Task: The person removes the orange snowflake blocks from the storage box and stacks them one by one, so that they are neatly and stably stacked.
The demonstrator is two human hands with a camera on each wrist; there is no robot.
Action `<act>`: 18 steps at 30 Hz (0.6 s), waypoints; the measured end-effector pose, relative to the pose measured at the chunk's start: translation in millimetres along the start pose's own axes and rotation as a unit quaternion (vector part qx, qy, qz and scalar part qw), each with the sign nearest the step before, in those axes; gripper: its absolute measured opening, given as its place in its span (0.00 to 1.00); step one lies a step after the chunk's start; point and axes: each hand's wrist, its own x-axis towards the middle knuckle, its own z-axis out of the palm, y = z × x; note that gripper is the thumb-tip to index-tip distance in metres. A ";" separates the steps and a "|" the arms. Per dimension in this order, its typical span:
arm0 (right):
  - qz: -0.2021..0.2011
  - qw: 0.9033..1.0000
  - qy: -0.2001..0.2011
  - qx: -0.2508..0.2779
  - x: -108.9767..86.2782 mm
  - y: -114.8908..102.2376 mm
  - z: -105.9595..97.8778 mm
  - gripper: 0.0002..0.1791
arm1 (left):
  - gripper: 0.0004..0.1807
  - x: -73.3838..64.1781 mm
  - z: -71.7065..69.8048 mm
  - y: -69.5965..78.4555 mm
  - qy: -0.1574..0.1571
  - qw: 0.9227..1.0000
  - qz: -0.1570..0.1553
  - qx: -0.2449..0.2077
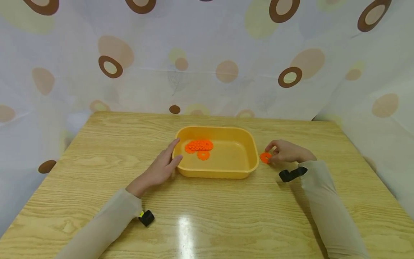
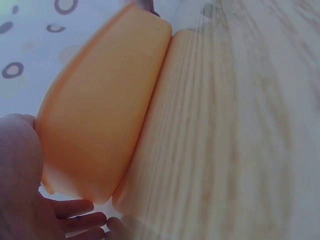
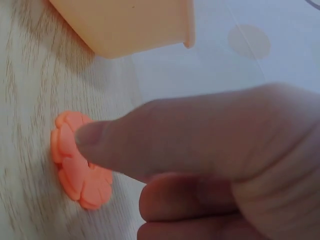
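Note:
On the table stands a yellow-orange plastic tub. My left hand rests at its left end, the thumb and index fingertip on the rim and the fingers fairly straight. In the left wrist view the other fingers extend beside the tub's outer wall. Inside the tub, toward the left, lies a heap of orange flower-shaped discs, with a single disc in front of it. Just right of the tub, my right hand pinches an orange flower-shaped piece between thumb and finger, close over the table.
The wooden table reaches back to a patterned cloth that hangs behind it and at both sides. A black wrist camera sits at the right cuff, another camera at the left one.

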 end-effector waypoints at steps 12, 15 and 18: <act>-0.019 0.998 0.047 0.031 4.0 5.8 0.6 0.24 | 0.33 -0.1 1.0 0.2 0.002 1.000 0.005 0.008; -0.028 0.997 0.074 0.020 4.7 6.6 0.5 0.22 | 0.33 0.2 0.9 0.2 0.002 1.000 0.003 0.008; -0.036 0.994 0.100 0.021 4.8 5.5 0.9 0.21 | 0.33 -0.3 0.9 0.8 0.005 1.000 0.002 0.008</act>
